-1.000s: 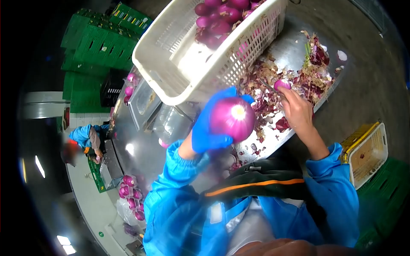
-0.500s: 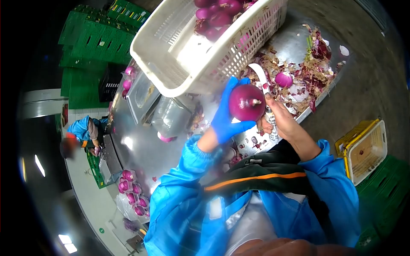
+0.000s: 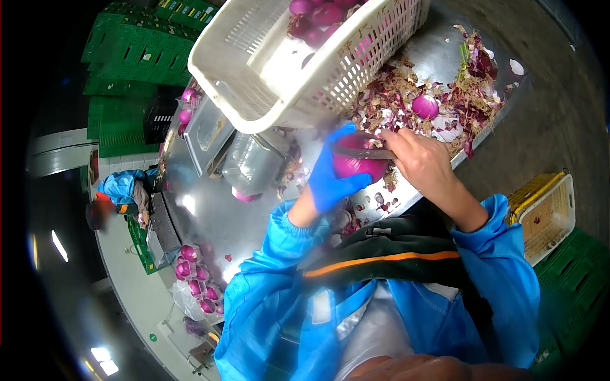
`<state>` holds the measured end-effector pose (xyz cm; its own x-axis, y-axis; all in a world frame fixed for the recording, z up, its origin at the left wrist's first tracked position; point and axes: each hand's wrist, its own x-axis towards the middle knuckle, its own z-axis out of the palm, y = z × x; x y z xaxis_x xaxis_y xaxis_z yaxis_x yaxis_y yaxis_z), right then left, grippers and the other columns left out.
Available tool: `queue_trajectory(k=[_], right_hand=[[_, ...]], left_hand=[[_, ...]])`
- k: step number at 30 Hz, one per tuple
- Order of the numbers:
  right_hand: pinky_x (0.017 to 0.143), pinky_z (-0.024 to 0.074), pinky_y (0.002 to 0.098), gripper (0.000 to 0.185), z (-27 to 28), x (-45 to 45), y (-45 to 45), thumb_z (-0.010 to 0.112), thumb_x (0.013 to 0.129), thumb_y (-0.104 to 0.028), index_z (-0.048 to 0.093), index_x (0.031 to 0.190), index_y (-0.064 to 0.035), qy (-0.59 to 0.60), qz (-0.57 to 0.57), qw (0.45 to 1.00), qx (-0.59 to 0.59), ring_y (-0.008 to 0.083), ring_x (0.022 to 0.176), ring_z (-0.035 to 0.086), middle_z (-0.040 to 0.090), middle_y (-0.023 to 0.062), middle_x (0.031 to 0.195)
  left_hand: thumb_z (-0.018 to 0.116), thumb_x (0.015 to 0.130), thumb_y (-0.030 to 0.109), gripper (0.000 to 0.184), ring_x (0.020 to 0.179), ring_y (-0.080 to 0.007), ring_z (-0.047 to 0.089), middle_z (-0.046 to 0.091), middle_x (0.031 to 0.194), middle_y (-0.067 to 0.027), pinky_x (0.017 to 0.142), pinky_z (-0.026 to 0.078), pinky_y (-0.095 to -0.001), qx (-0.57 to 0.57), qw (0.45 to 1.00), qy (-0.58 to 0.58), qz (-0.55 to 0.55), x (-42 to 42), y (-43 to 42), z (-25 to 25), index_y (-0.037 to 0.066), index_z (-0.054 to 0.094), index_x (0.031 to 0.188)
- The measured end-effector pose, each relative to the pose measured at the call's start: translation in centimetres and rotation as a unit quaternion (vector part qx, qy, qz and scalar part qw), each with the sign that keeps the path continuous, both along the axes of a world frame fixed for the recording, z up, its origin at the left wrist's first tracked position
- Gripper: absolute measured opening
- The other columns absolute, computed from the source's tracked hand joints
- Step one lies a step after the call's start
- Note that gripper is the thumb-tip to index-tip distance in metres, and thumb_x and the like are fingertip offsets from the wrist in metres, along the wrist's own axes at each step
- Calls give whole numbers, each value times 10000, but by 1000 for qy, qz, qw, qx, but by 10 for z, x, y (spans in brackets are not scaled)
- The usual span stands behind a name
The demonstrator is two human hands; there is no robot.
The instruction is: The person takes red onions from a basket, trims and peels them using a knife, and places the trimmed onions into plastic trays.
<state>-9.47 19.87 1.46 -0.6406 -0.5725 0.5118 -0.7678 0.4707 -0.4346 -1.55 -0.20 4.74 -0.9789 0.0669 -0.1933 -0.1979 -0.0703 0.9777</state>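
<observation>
My left hand (image 3: 326,179), in a blue glove, is closed around a large red onion (image 3: 353,167) above the metal table. My bare right hand (image 3: 424,162) grips a curved knife; its handle is hidden in my fingers. The knife blade (image 3: 365,153) lies across the upper side of the onion, close to my right fingertips. Beyond my hands, a peeled red onion (image 3: 425,106) rests among loose skins and roots (image 3: 406,89).
A white perforated crate (image 3: 273,117) with several red onions stands at the back. Bagged onions (image 3: 198,279) lie on the left. A yellow-and-white basket (image 3: 548,216) is at the right, near green crates (image 3: 572,279). Another person (image 3: 124,190) works far left.
My right hand has moved up and turned, bringing the knife blade from beside the onion to across it. My left hand keeps its hold and has shifted slightly left.
</observation>
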Motion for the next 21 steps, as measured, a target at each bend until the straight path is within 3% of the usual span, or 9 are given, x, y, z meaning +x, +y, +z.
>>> queue_trajectory(k=[6, 8, 11, 14, 18, 19, 21], right_hand=[[544, 494, 348, 469, -16, 3, 16, 745, 688, -62, 613, 1137, -78, -64, -5, 998, -11, 248, 672, 627, 582, 64, 837], [655, 515, 338, 458, -15, 6, 15, 739, 792, -151, 586, 1214, -56, -205, 9, 975, -80, 245, 789, 654, 618, 103, 905], [809, 496, 340, 479, 2, 7, 8, 691, 900, -287, 545, 1272, -24, -437, 34, 879, -187, 214, 895, 641, 632, 148, 949], [791, 490, 333, 511, -2, -4, 2, 706, 885, -276, 531, 1290, -19, -459, 90, 863, -190, 191, 881, 623, 625, 132, 936], [693, 496, 346, 311, 3, -8, 2, 700, 852, -191, 591, 1059, 15, -439, 139, 875, -151, 191, 748, 628, 624, 111, 840], [654, 494, 349, 243, 9, -5, 2, 701, 831, -170, 592, 930, 22, -463, 120, 869, -129, 204, 695, 627, 624, 115, 797], [652, 466, 319, 157, 4, 9, 8, 685, 823, -105, 584, 861, 8, -450, 191, 857, -160, 168, 716, 589, 596, 84, 769]], left_hand=[[850, 694, 208, 936, 1270, -264, 479, 456, 1389, -144, 1061, 406, -401, -33, 999, -8, 29, 3, 1, 1, 23, 327, 1448], [864, 668, 212, 952, 1264, -270, 486, 462, 1380, -148, 1057, 408, -400, -66, 996, 15, 52, 3, 4, -10, 18, 342, 1440], [875, 639, 219, 966, 1248, -290, 502, 474, 1358, -159, 1041, 418, -401, -160, 982, 79, 62, 5, 4, -27, 7, 360, 1429], [873, 630, 218, 967, 1218, -320, 523, 489, 1322, -173, 1012, 435, -409, -254, 958, 129, 33, 5, 8, -25, -5, 366, 1423], [865, 636, 226, 951, 1179, -349, 540, 501, 1281, -187, 984, 448, -421, -357, 916, 183, 24, 4, 10, -23, -10, 373, 1415], [864, 637, 232, 949, 1171, -354, 543, 504, 1273, -188, 979, 450, -423, -372, 909, 187, 25, 4, 11, -23, -10, 375, 1413], [867, 638, 251, 958, 1177, -351, 541, 503, 1281, -192, 977, 451, -425, -342, 926, 154, 47, 7, 8, -40, -8, 367, 1414]])
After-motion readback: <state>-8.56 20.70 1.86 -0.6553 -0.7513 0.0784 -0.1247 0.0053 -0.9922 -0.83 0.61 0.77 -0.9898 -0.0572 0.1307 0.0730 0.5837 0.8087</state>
